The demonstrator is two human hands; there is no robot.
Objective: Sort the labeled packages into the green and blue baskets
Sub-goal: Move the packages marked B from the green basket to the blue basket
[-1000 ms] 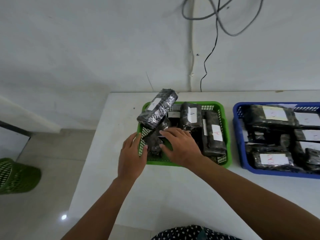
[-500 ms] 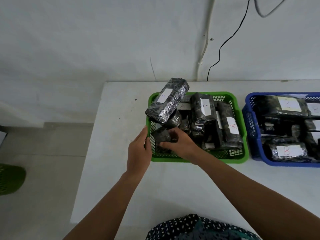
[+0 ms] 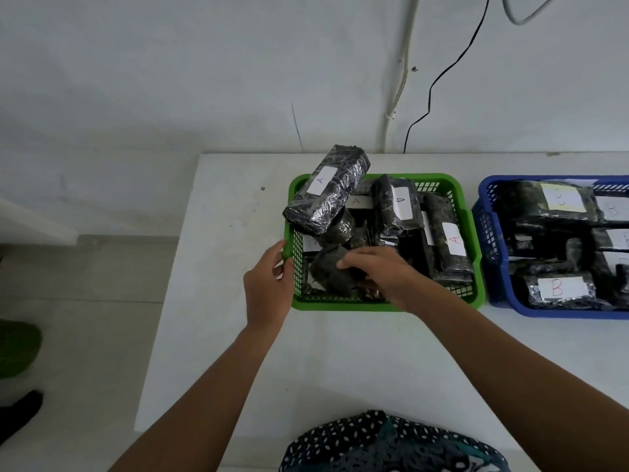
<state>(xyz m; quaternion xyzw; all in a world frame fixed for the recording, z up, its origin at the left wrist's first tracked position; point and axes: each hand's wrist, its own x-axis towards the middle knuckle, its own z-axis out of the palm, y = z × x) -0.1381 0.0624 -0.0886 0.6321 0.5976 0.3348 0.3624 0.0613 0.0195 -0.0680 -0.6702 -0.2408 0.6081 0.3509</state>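
Observation:
A green basket (image 3: pixel 474 267) on the white table holds several black wrapped packages labelled A. One long package (image 3: pixel 326 190) leans over its left rim. My right hand (image 3: pixel 377 270) reaches into the basket's front left corner and grips a small dark package (image 3: pixel 328 272). My left hand (image 3: pixel 267 287) holds the basket's left wall, thumb at the rim. To the right stands a blue basket (image 3: pixel 485 233) filled with black packages labelled B (image 3: pixel 558 287).
The white table (image 3: pixel 340 362) ends at its left edge near the green basket, with floor beyond. A green object (image 3: pixel 17 345) lies on the floor at far left. Cables (image 3: pixel 430 93) hang on the wall behind.
My right hand went from lying flat over the packages to curling round the small dark package. My left hand moved up against the basket's left wall. The camera view shifted left.

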